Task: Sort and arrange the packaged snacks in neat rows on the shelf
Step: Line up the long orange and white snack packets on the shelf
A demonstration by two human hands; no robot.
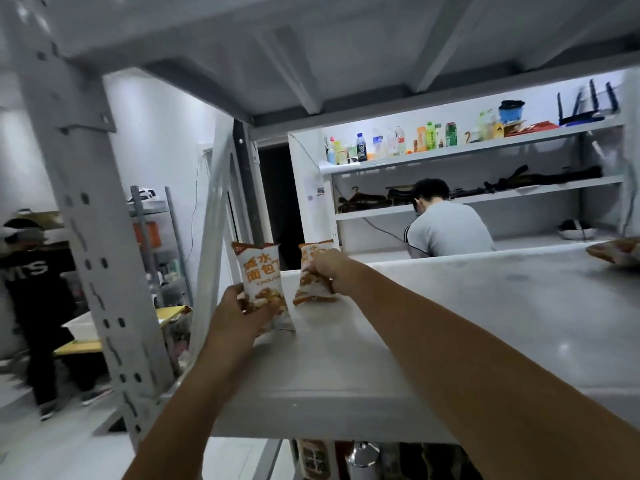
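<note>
Two white and orange snack packets stand upright at the far left corner of the white shelf (433,327). My left hand (239,315) grips the lower part of the nearer packet (260,271). My right hand (329,268) grips the second packet (310,285) a little further back and to the right; my fingers hide part of its front. Both packets touch the shelf board. A third packet (614,252) lies flat at the shelf's far right edge, partly cut off by the frame.
A perforated grey upright (90,237) stands at the left front. The shelf above hangs low overhead. One person (446,226) crouches behind the rack by wall shelves with bottles (398,142). Another person (31,292) stands at the left. More goods sit on the level below.
</note>
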